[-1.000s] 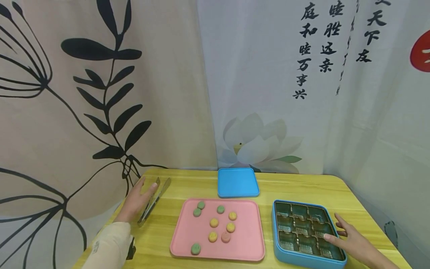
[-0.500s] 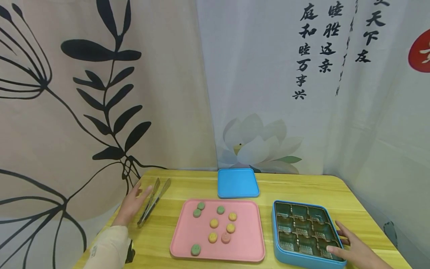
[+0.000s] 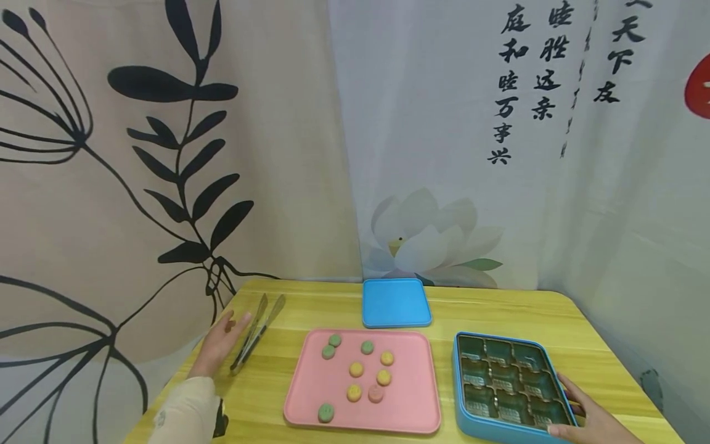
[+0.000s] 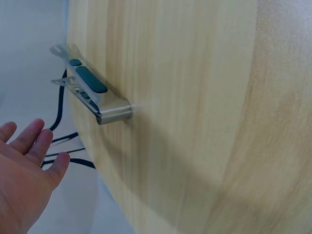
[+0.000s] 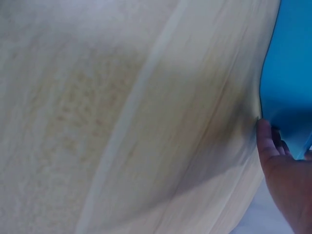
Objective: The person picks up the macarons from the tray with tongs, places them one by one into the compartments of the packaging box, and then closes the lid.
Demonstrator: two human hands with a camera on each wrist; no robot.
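My right hand [image 3: 591, 419] grips the right side of a blue box [image 3: 513, 428], thumb at the rim near the front corner and fingers along the outer wall. A dark plastic insert [image 3: 506, 385] with several square compartments lines the box. In the right wrist view, fingers [image 5: 265, 134] lie against the blue wall. My left hand [image 3: 217, 345] is held with spread fingers beside metal tongs [image 3: 257, 336], holding nothing. The left wrist view shows the tongs [image 4: 105, 100] with teal grips, apart from the fingertips.
Between the hands lies a pink tray [image 3: 333, 419] bearing several small round green, yellow and pink cookies [image 3: 356, 369]. Behind it is a blue lid-like tray [image 3: 396, 303]. A printed curtain [image 3: 294, 154] hangs behind the wooden table [image 3: 327, 308].
The right hand has moved toward the box and closed on its right side. The left hand has drawn back slightly from the tongs. Tray and cookies stay as they were.
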